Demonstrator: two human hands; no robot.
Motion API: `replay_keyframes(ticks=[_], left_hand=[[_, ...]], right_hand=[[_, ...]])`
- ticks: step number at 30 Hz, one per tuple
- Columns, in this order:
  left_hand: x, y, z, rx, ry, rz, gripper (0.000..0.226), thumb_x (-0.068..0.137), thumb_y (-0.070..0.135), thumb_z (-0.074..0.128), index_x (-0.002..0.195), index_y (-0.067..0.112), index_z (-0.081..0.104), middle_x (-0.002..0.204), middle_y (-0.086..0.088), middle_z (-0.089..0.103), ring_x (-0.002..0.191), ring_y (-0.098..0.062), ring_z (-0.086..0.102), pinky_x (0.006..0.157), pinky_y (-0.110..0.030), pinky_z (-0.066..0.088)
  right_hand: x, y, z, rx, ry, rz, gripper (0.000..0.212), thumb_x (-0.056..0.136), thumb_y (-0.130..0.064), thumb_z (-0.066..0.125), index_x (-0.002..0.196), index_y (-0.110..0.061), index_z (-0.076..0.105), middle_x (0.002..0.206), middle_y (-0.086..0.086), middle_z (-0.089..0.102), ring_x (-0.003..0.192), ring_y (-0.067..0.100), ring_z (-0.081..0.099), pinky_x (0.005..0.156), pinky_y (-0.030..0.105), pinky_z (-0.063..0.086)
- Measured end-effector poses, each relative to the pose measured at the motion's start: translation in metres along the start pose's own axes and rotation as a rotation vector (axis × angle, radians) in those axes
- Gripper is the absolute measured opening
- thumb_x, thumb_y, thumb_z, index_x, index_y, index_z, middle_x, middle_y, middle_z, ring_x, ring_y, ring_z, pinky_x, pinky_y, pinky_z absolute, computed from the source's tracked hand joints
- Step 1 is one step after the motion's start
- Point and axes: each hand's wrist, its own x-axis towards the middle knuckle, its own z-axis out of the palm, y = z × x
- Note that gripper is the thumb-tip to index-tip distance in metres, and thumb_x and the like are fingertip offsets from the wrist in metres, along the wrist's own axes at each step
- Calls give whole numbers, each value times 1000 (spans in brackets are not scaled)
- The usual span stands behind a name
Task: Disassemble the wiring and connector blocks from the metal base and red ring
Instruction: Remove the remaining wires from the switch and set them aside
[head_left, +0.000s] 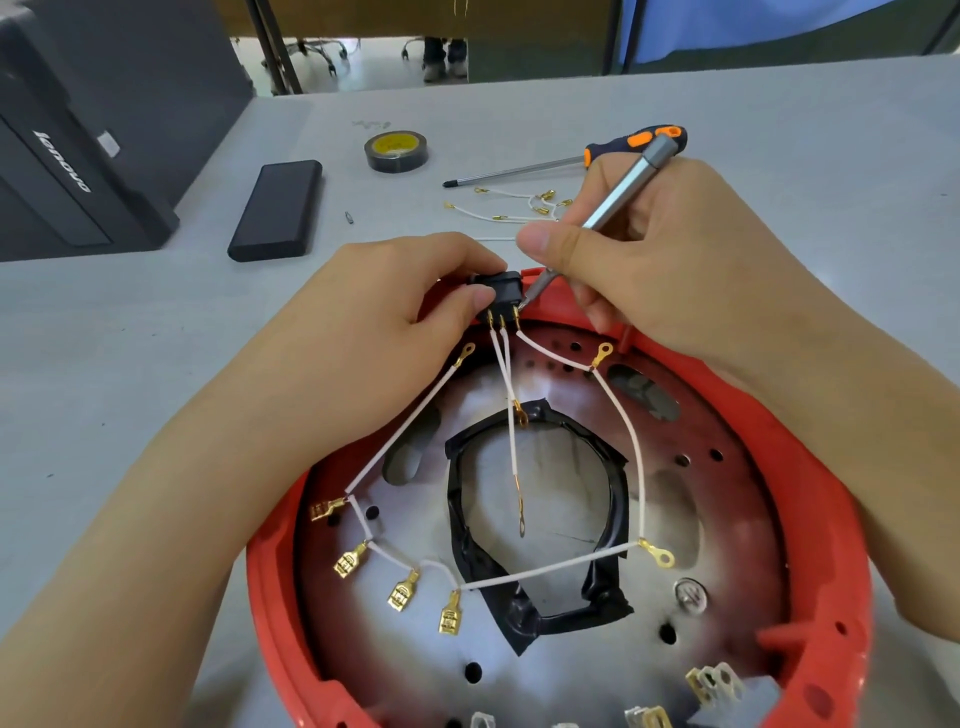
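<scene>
Grey work table (156, 338), matte, evenly lit, soft shadows. Beyond its far edge: pale floor (374, 67), dark slanted table leg (275, 52), chrome chair base with castors (317, 52). A person's shoes (445, 65) stand on that floor. Blue panel (727, 26) upper right. Black Lenovo computer case (78, 130) fills the far left corner.

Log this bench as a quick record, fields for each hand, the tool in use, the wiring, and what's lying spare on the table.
left hand: pinches black switch at red ring
right hand: holds grey driver, tip at the switch terminals
wiring: white wires run from switch over metal base, gold terminals loose
spare: orange screwdriver, tape roll, removed wires, black case
</scene>
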Motion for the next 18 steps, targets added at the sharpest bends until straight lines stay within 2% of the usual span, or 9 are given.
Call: replay_keyframes(ticks=[2, 6, 9, 12, 14, 18], left_hand=[[0, 1, 0, 5, 0, 2, 25, 93, 32, 48, 115, 37, 60, 97, 25, 61, 93, 5, 51, 78, -1, 32], [0, 0, 0, 6, 1, 6, 26, 94, 32, 48, 116, 37, 60, 99, 25, 61, 94, 6, 51, 78, 0, 31], [0, -1, 0, 5, 4, 10, 26, 93, 32, 48, 116, 36, 61, 100, 25, 61, 97, 6, 50, 78, 0, 31], [0, -1, 0, 1, 0, 10, 26, 94, 32, 48, 116, 36, 60, 99, 25, 61, 96, 6, 51, 78, 0, 31], [0, -1, 0, -1, -2, 11, 25, 94, 32, 48, 116, 37, 60, 97, 26, 61, 95, 7, 50, 78, 1, 31], [1, -1, 0, -1, 2, 13, 25, 94, 32, 48, 116, 37, 60, 102, 25, 62, 97, 6, 51, 81, -1, 31]], right_hand=[[0, 0, 0, -16, -5, -6, 30, 88, -31, 65, 68, -13, 51, 50, 0, 52, 42, 8, 48, 53, 30, 43], [-2, -4, 1, -58, 10, -26, 38, 89, -30, 64, 75, 3, 52, 61, 19, 53, 49, 12, 43, 58, 38, 45], [-2, -5, 1, -55, 3, -29, 40, 89, -29, 63, 78, 7, 52, 60, 17, 50, 50, 14, 42, 60, 42, 47], [-2, -4, 0, -46, 2, -23, 37, 90, -29, 63, 77, 4, 52, 56, 9, 48, 48, 11, 41, 61, 42, 46], [-1, -3, 1, -36, 24, -23, 36, 90, -31, 63, 77, 1, 53, 58, 10, 51, 49, 12, 43, 61, 40, 46], [0, -1, 1, -47, 21, -33, 28, 87, -32, 66, 70, -16, 52, 51, 1, 55, 43, 8, 50, 51, 28, 44]])
